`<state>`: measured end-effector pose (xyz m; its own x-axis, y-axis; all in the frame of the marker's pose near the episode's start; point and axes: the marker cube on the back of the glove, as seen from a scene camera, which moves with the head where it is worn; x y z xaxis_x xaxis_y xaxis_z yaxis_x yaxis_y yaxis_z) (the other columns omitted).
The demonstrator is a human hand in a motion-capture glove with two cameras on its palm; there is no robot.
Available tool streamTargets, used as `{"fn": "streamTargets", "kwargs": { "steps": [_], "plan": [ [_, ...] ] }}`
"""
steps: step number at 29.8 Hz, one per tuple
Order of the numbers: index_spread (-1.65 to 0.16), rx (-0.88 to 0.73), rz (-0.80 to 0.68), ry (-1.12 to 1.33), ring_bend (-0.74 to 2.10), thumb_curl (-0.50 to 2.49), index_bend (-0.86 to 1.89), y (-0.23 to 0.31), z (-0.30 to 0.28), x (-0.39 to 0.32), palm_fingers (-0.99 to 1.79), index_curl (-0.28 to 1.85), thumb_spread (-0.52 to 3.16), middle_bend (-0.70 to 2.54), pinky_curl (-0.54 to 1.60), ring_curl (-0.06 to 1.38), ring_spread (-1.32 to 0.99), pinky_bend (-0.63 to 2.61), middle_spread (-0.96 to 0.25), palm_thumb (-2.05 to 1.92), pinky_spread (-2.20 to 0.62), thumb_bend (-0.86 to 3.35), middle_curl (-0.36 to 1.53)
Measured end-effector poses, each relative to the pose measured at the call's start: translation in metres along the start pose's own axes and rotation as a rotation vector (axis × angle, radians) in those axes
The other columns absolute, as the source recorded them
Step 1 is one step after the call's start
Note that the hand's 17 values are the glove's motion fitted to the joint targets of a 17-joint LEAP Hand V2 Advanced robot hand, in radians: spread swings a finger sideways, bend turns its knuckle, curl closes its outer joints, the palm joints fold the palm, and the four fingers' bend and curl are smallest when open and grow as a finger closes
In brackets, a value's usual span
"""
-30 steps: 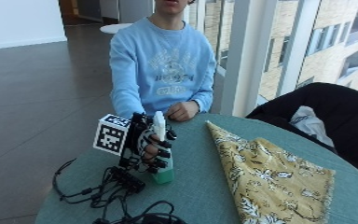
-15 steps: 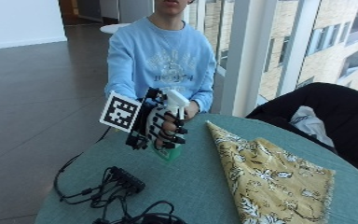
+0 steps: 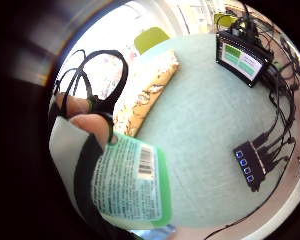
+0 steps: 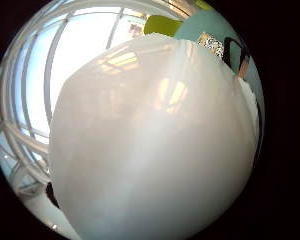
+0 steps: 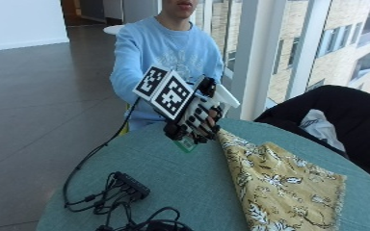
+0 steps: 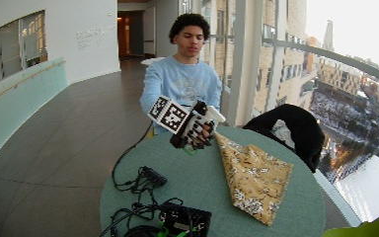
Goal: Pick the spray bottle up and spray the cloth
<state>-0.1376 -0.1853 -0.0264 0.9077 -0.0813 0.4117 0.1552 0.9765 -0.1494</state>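
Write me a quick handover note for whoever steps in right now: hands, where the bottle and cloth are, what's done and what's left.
Hands: the gloved right hand grips the spray bottle, lifted above the round table, its white head towards the cloth. No bare hand shows.
Things: the yellow patterned cloth lies flat on the table, just beside the raised bottle. A cable hub sits on the near side of the table.
Done: bottle picked up.
Left: aim at the cloth and spray; no spray is visible yet.
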Motion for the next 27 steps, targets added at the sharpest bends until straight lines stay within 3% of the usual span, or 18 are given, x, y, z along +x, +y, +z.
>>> {"fn": "streamTargets", "kwargs": {
  "steps": [15, 27],
  "plan": [
    [-0.20, -0.340, 0.154, 0.279, 0.50, 0.62, 0.24, -0.039, 0.042, -0.030, 1.24, 0.51, 0.68, 0.33, 0.35, 0.40, -0.06, 0.22, -0.10, 0.94, 0.02, -0.03, 0.47],
    [-0.20, -0.432, 0.181, 0.350, 0.50, 0.65, 0.23, -0.046, 0.061, -0.031, 1.24, 0.54, 0.65, 0.33, 0.36, 0.40, -0.07, 0.22, -0.10, 0.94, 0.01, -0.03, 0.47]
  ]
}}
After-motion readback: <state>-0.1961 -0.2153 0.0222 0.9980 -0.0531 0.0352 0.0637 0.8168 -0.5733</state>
